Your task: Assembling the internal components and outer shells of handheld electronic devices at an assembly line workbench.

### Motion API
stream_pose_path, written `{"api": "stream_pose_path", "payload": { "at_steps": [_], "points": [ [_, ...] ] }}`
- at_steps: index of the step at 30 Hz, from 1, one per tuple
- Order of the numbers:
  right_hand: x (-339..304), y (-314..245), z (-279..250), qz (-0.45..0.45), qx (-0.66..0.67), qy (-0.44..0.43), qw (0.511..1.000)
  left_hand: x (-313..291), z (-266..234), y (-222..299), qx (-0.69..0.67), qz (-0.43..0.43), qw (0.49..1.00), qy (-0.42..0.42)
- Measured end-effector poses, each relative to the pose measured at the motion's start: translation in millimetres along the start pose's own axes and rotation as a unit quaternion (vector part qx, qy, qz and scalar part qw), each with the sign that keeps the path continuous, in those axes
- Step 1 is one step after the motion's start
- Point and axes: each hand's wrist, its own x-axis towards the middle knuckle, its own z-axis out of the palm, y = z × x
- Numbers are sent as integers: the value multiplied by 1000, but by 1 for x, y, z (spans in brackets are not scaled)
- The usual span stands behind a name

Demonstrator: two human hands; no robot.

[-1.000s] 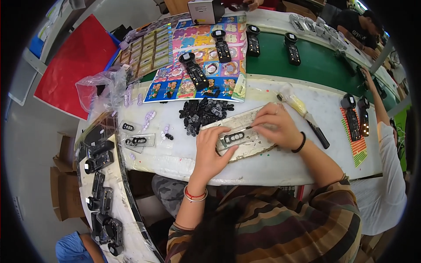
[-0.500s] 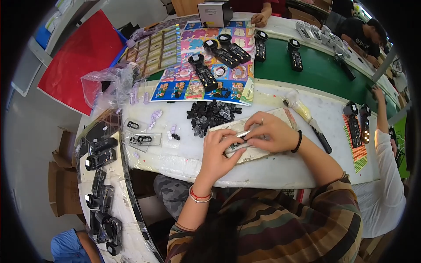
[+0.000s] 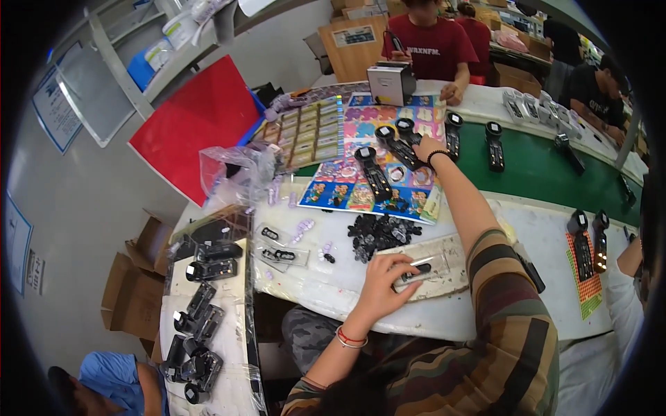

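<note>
My left hand (image 3: pixel 386 286) rests at the left end of a worn white board (image 3: pixel 444 260). Its thumb and fingers hold a clear plastic block (image 3: pixel 436 265) with a black oval piece (image 3: pixel 418 272) in it. My right hand (image 3: pixel 431 148) reaches far forward over a colourful printed sheet (image 3: pixel 326 186). Its fingers close over the body of a black handheld device (image 3: pixel 405 126), partly hiding it. Two more such devices lie to its left, the nearer one (image 3: pixel 375 179) angled across the sheet. A pile of small black parts (image 3: pixel 381 234) sits behind the board.
A green conveyor belt (image 3: pixel 527 166) carries more devices. At left, several black devices (image 3: pixel 201 312) lie on a side bench, near clear trays (image 3: pixel 281 255) and a crumpled plastic bag (image 3: pixel 232 173). A boxy machine (image 3: pixel 390 84) stands ahead, with a co-worker (image 3: pixel 433 48) behind it.
My right hand has left the block and moved forward to a black device on the sheet. My left hand stays at the block. The view has tilted up.
</note>
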Motion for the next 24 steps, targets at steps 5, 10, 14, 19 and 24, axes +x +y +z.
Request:
{"api": "stream_pose_path", "payload": {
  "at_steps": [5, 10, 14, 19, 24],
  "points": [
    [-18, -27, -24, 34, 179, -171, 968, -1, -5, -3, 7, -1, 1000, 9],
    [-64, -15, -40, -35, 545, -180, 818, 5, 0, -2, 2, -31, 999, 19],
    [-170, -17, -88, -94, 661, -242, 704, 6, 2, 1, 1, -61, 998, -8],
    [-274, -5, -105, -201, 399, -173, 878, 10, -12, -1, -482, -149, 804, 314],
    [-308, -6, -92, -164, 411, -239, 864, 26, -33, 25, -287, -90, 930, 213]
  ]
}}
